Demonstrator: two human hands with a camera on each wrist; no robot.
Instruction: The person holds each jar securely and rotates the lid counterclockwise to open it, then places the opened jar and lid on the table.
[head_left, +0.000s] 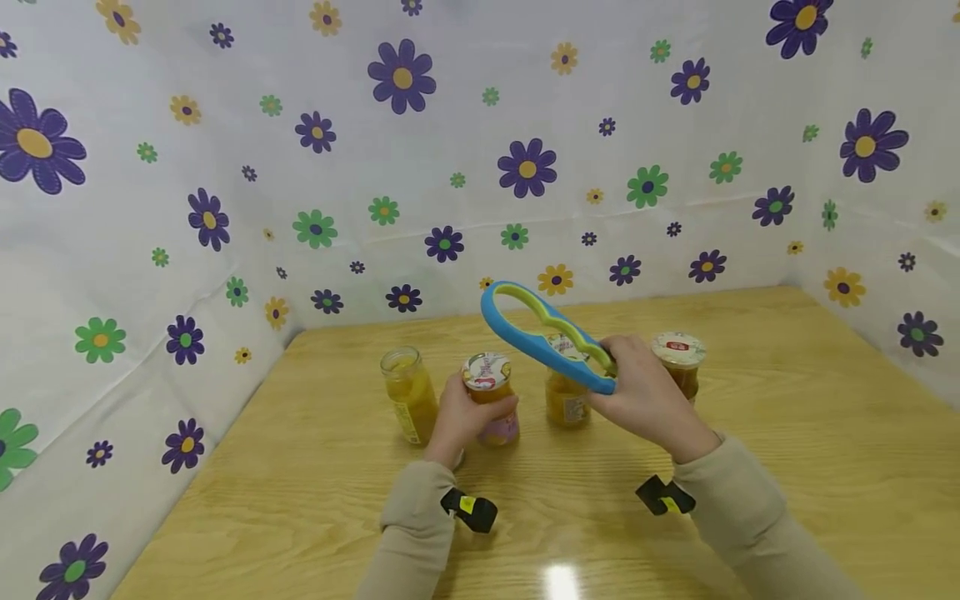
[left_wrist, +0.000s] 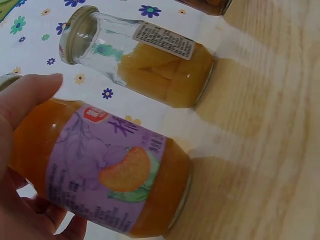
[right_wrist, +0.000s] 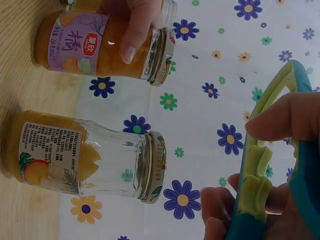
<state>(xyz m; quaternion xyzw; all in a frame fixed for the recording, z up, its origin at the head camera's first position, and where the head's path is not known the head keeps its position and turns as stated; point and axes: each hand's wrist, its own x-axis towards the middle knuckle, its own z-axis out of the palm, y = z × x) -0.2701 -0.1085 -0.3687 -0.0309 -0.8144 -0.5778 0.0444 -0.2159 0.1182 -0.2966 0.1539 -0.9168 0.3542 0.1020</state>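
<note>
Head view: an uncovered fruit jar (head_left: 414,406) stands at nine o'clock from the left grip (head_left: 468,414), which clasps a purple-labelled jar (head_left: 491,386) on the desk (head_left: 300,475); at three o'clock, a pale-labelled jar (head_left: 567,406); the right grip (head_left: 647,392) clutches a raised blue-and-green jar opener (head_left: 522,337).

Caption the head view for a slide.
Left hand grips a purple-labelled jar while the right hand holds a blue-and-green jar opener; three more jars stand on the wooden table.
</note>
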